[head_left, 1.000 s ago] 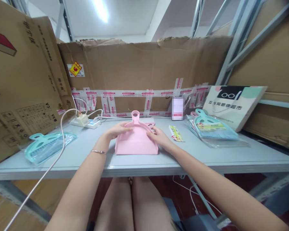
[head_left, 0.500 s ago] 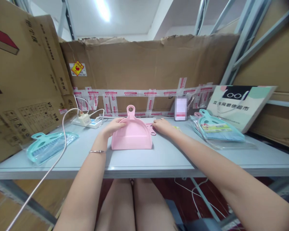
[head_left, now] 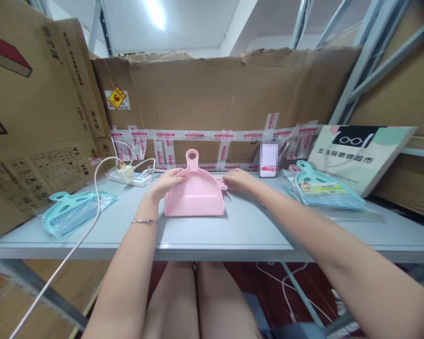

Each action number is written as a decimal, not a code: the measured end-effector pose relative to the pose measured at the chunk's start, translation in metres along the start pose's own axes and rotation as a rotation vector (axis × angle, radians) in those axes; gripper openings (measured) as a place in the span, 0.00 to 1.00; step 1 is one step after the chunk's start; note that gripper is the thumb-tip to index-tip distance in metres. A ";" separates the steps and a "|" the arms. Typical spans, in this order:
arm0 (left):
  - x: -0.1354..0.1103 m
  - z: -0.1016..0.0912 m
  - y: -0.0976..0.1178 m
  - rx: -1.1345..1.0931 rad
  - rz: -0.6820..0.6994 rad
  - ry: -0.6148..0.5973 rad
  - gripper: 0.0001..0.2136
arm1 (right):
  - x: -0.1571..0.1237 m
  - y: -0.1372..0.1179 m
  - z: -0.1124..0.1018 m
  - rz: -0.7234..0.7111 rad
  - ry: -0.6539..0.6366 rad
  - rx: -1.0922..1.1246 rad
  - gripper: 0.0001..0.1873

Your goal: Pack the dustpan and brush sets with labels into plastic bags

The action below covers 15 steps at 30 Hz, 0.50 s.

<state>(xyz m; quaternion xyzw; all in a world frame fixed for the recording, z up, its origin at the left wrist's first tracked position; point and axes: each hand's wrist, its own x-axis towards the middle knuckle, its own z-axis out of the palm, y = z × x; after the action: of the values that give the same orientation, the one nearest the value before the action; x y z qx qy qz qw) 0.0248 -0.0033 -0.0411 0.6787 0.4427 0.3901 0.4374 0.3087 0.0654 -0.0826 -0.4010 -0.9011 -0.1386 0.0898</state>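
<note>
A pink dustpan lies flat on the grey table, its ring handle pointing away from me. My left hand curls over the dustpan's left rim near the handle. My right hand rests just right of the dustpan, fingers closed on a small pink brush part that pokes out behind the pan's right edge. Most of that pink part is hidden by the pan and my fingers.
A teal brush in a clear bag lies at the left, a bagged teal dustpan set at the right. A power strip with a white cable, a phone, a printed paper bag and cardboard walls ring the table.
My right hand left the dustpan's right rim and moved back and right onto the pink brush part. The dustpan slid slightly away from me; my left hand stayed on its rim.
</note>
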 end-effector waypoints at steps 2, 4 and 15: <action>-0.001 -0.001 0.000 0.002 0.003 0.012 0.16 | -0.005 0.004 -0.006 0.151 0.204 0.182 0.03; -0.001 -0.001 0.001 0.012 0.014 0.024 0.15 | -0.011 0.012 -0.017 0.291 0.444 0.428 0.06; 0.004 0.009 -0.003 0.079 0.093 0.081 0.17 | -0.052 -0.035 -0.098 0.343 0.678 1.118 0.14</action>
<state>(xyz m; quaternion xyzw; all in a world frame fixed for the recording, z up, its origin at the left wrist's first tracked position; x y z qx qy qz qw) 0.0332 -0.0014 -0.0458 0.6990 0.4429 0.4192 0.3734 0.3226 -0.0248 -0.0107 -0.3659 -0.6828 0.2463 0.5824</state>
